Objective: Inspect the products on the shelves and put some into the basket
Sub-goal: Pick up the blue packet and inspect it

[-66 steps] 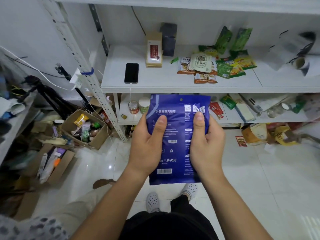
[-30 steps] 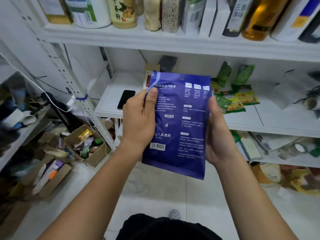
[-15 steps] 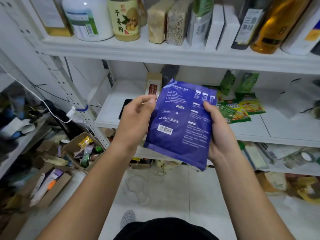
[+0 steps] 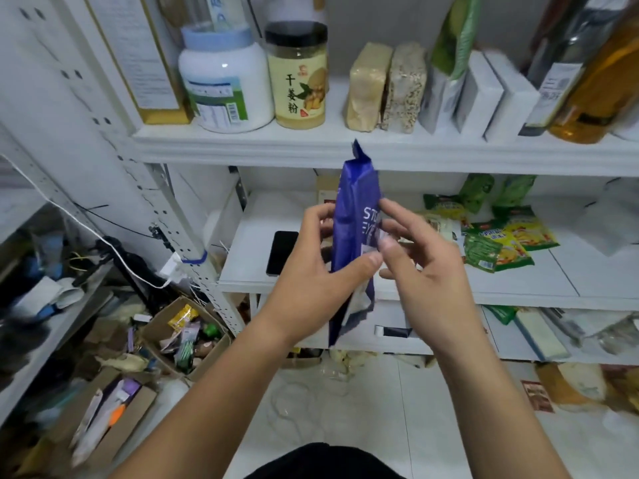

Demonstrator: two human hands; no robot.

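A dark blue flat pouch (image 4: 352,209) stands edge-on to me, upright in front of the white shelves (image 4: 311,150). My left hand (image 4: 311,271) pinches its lower part between thumb and fingers. My right hand (image 4: 418,261) touches the pouch's right face with thumb and fingertips, fingers fairly straight. White lettering shows on the face turned right. No basket is in view.
The upper shelf carries a white tub (image 4: 224,84), a yellow jar (image 4: 299,77), two grain bricks (image 4: 383,88), white boxes and bottles. The middle shelf holds a black phone (image 4: 281,252) and green-yellow snack packets (image 4: 498,236). Open cardboard boxes (image 4: 179,337) of clutter sit on the floor at left.
The pouch has turned from its printed back facing me to edge-on. My view has risen, so the upper shelf shows in full. My right hand has loosened to a fingertip touch.
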